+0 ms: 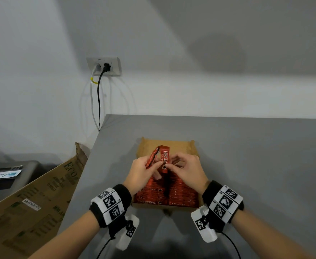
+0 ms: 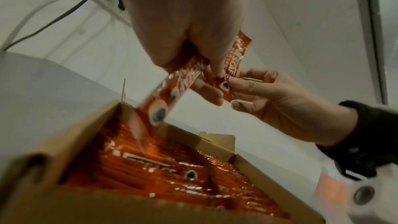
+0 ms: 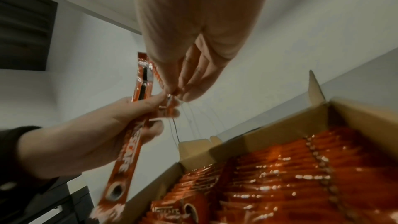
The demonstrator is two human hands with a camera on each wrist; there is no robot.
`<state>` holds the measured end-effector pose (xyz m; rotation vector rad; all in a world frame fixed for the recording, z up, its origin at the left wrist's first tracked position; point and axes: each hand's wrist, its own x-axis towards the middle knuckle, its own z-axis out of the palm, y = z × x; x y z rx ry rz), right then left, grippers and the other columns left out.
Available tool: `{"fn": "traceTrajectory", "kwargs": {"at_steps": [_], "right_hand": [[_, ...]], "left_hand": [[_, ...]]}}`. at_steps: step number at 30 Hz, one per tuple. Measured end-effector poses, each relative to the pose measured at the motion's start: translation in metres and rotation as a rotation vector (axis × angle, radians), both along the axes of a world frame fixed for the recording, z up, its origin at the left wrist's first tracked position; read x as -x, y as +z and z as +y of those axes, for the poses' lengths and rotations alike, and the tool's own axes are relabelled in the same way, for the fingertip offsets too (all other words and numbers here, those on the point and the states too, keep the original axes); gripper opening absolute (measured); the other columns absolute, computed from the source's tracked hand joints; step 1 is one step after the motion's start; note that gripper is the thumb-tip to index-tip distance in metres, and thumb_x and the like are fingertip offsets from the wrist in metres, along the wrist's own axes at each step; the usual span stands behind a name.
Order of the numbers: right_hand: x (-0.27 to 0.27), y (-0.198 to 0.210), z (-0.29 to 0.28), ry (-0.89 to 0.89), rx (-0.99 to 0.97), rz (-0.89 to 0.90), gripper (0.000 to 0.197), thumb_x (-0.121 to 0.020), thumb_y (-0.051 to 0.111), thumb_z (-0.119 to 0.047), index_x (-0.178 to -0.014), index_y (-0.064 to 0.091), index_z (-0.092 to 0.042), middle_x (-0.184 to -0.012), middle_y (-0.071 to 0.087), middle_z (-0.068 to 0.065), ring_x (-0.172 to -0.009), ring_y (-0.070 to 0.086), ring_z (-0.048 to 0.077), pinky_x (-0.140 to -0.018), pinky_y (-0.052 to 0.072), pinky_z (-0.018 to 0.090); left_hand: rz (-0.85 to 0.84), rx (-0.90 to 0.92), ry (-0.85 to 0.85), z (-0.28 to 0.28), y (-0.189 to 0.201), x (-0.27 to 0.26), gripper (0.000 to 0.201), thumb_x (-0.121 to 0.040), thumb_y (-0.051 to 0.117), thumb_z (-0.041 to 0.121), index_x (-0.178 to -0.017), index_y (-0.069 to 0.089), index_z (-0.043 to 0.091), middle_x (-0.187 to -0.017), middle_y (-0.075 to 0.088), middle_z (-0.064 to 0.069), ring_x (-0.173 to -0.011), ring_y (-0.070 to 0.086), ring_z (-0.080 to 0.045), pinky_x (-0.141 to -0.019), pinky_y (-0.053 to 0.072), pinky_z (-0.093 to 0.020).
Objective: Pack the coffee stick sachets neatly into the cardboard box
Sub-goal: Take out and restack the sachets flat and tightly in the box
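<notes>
An open cardboard box (image 1: 174,144) sits on the grey table, filled with two rows of red coffee stick sachets (image 1: 183,191). Above it my left hand (image 1: 142,171) grips one loose sachet (image 1: 151,159), tilted, with its lower end hanging toward the box (image 2: 64,151). A second sachet (image 1: 164,157) stands upright between the hands. My right hand (image 1: 181,165) pinches its lower end with fingertips and thumb, seen in the left wrist view at the right hand (image 2: 269,91) and that sachet (image 2: 234,57). In the right wrist view the left hand (image 3: 86,142) holds its long sachet (image 3: 129,151) beside the box (image 3: 247,142).
The grey table (image 1: 246,156) runs to the wall behind and to the right. A large printed carton (image 1: 32,202) leans at the table's left edge. A wall socket (image 1: 104,66) with cables hangs behind. A dark unit with a packet (image 1: 4,174) is at the far left.
</notes>
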<state>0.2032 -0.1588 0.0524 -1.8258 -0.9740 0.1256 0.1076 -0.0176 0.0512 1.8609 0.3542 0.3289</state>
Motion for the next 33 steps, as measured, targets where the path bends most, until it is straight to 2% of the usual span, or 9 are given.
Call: {"fn": "traceTrajectory", "kwargs": {"at_steps": [4, 6, 9, 13, 17, 19, 22, 27, 33], "right_hand": [[-0.011, -0.001, -0.015, -0.021, 0.051, 0.033, 0.006, -0.076, 0.074, -0.009, -0.083, 0.073, -0.009, -0.078, 0.067, -0.013, -0.077, 0.064, 0.001, -0.073, 0.055, 0.021], [-0.015, -0.003, -0.025, 0.012, 0.130, 0.069, 0.007, -0.078, 0.073, -0.012, -0.085, 0.074, -0.013, -0.081, 0.068, -0.013, -0.080, 0.064, 0.001, -0.075, 0.053, 0.017], [-0.013, -0.007, -0.036, 0.089, 0.306, 0.110, 0.006, -0.079, 0.073, -0.016, -0.084, 0.075, -0.018, -0.080, 0.067, -0.017, -0.080, 0.062, -0.001, -0.069, 0.046, 0.009], [-0.010, -0.005, -0.044, 0.237, 0.468, 0.151, 0.006, -0.077, 0.075, -0.016, -0.082, 0.075, -0.014, -0.077, 0.068, -0.015, -0.073, 0.064, -0.003, -0.067, 0.048, 0.009], [-0.010, -0.003, -0.047, 0.315, 0.589, 0.167, 0.013, -0.078, 0.074, -0.013, -0.089, 0.074, -0.006, -0.079, 0.068, -0.008, -0.069, 0.063, -0.006, -0.071, 0.050, 0.010], [-0.010, -0.003, -0.046, 0.345, 0.647, 0.149, 0.014, -0.079, 0.073, -0.013, -0.091, 0.074, -0.006, -0.086, 0.070, -0.002, -0.068, 0.062, -0.005, -0.073, 0.051, 0.011], [-0.010, -0.002, -0.045, 0.357, 0.706, 0.117, 0.016, -0.081, 0.071, -0.014, -0.095, 0.073, -0.006, -0.095, 0.071, 0.004, -0.072, 0.061, -0.001, -0.074, 0.051, 0.010], [-0.004, -0.003, -0.043, 0.405, 0.843, 0.046, 0.013, -0.081, 0.069, -0.013, -0.091, 0.073, -0.006, -0.091, 0.071, 0.001, -0.065, 0.057, -0.004, -0.063, 0.044, 0.004], [0.005, -0.007, -0.030, 0.395, 0.981, -0.120, 0.014, -0.080, 0.061, -0.004, -0.088, 0.073, -0.004, -0.092, 0.071, 0.009, -0.084, 0.065, 0.024, -0.074, 0.053, 0.029]], "left_hand": [[0.084, -0.241, -0.032, 0.017, -0.007, 0.012, 0.021, -0.094, 0.053, 0.012, -0.077, 0.063, 0.019, -0.055, 0.052, 0.008, -0.048, 0.046, -0.003, -0.051, 0.037, -0.013], [0.155, -0.297, -0.096, 0.027, -0.006, 0.017, 0.012, -0.086, 0.065, 0.018, -0.074, 0.061, 0.017, -0.060, 0.050, 0.004, -0.053, 0.043, -0.004, -0.053, 0.037, -0.014], [0.274, -0.422, -0.194, 0.029, -0.002, 0.021, 0.033, -0.074, 0.077, 0.026, -0.064, 0.047, 0.018, -0.065, 0.047, 0.004, -0.054, 0.039, -0.005, -0.052, 0.037, -0.012], [0.076, -0.390, 0.023, 0.024, 0.006, 0.017, 0.032, -0.078, 0.073, 0.016, -0.062, 0.045, 0.018, -0.059, 0.043, 0.008, -0.053, 0.043, -0.003, -0.053, 0.035, -0.012], [0.260, -0.661, 0.088, 0.029, 0.007, 0.013, 0.020, -0.084, 0.065, 0.030, -0.090, 0.053, 0.015, -0.089, 0.051, 0.002, -0.078, 0.057, -0.016, -0.067, 0.042, -0.026], [0.445, -0.771, 0.092, 0.027, 0.001, 0.012, 0.036, -0.087, 0.060, 0.035, -0.114, 0.046, 0.015, -0.110, 0.045, -0.004, -0.091, 0.059, -0.027, -0.074, 0.047, -0.034], [0.559, -0.610, 0.096, 0.028, -0.014, 0.009, 0.051, -0.089, 0.059, 0.030, -0.127, 0.033, 0.009, -0.120, 0.042, -0.014, -0.102, 0.057, -0.036, -0.083, 0.047, -0.039], [0.559, -0.420, 0.042, 0.031, -0.032, 0.007, 0.025, -0.096, 0.041, 0.007, -0.120, 0.043, 0.001, -0.109, 0.059, -0.019, -0.099, 0.059, -0.032, -0.078, 0.045, -0.032], [0.500, -0.413, 0.090, 0.039, -0.037, 0.006, 0.018, -0.095, 0.038, 0.004, -0.110, 0.047, 0.000, -0.098, 0.059, -0.020, -0.083, 0.057, -0.030, -0.074, 0.048, -0.037]]}}
